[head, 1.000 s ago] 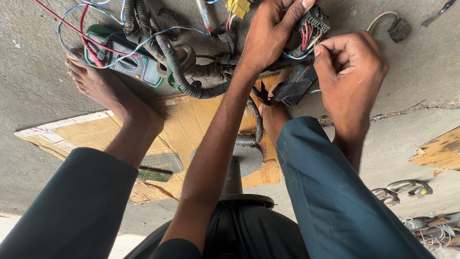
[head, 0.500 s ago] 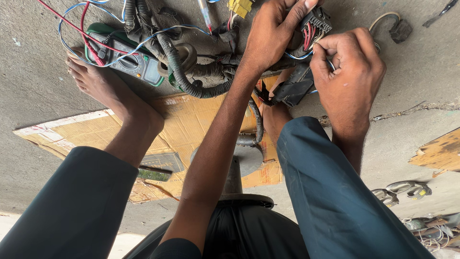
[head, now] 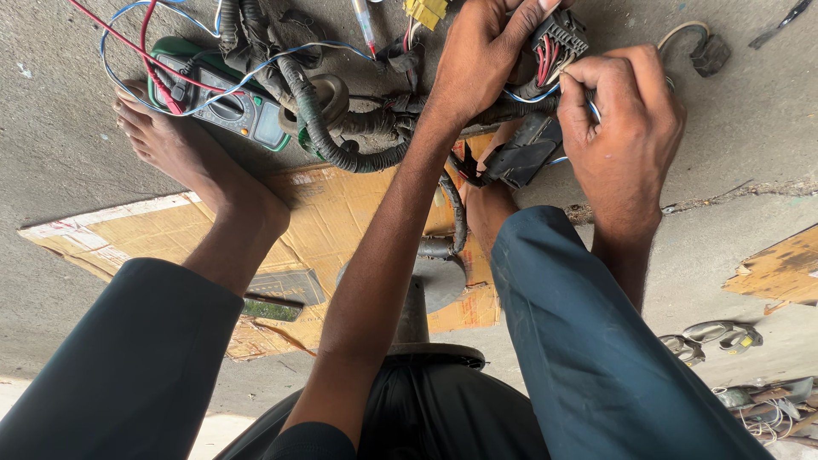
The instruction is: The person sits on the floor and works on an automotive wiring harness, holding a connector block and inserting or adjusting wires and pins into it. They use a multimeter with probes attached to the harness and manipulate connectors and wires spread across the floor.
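My left hand (head: 490, 51) grips a black multi-pin connector (head: 561, 36) with red wires at the top of the view. My right hand (head: 622, 119) is closed beside it, pinching a thin blue-white wire (head: 593, 108) right against the connector's lower edge. A second, larger black connector block (head: 528, 149) hangs just below both hands. Both belong to a wiring harness in black corrugated sleeve (head: 315, 119) lying on the concrete. My bare feet rest on the ground, one (head: 187, 158) by the harness, the other (head: 486, 213) under the hands.
A green multimeter (head: 230, 106) with red and blue leads lies under the harness at upper left. A yellow connector (head: 426, 10) sits at the top edge. Flattened cardboard (head: 341, 221) covers the concrete between my legs. Metal scraps (head: 711, 334) and another cardboard piece (head: 780, 268) lie at right.
My right hand has moved left and closed in on the connector, its fingers now pinched at the connector's edge. The left hand keeps its grip in place.
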`<control>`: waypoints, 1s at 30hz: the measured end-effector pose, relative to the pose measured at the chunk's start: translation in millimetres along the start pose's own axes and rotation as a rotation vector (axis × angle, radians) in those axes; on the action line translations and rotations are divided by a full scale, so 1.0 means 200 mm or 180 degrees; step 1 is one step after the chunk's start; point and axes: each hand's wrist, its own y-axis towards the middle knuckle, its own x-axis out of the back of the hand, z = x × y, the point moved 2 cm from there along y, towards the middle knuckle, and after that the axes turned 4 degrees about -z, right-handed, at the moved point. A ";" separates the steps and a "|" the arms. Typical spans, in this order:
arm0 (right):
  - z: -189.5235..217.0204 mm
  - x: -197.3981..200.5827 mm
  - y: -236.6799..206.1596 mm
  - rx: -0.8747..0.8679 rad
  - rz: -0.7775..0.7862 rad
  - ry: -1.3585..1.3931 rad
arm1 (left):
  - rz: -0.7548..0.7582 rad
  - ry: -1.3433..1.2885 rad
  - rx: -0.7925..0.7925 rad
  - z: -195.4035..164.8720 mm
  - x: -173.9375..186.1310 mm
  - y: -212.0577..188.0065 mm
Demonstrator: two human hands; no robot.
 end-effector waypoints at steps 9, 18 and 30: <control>0.00 -0.02 -0.01 -0.0711 0.0051 0.0315 | -0.0216 0.0508 -0.0295 -0.02 -0.01 -0.02; 0.01 -0.10 -0.05 -0.0482 -0.0336 0.0128 | -0.0369 0.0489 -0.0212 0.00 0.00 -0.01; 0.00 -0.18 -0.10 -0.0908 -0.0276 0.0050 | -0.0847 0.0273 0.0016 -0.09 -0.03 -0.13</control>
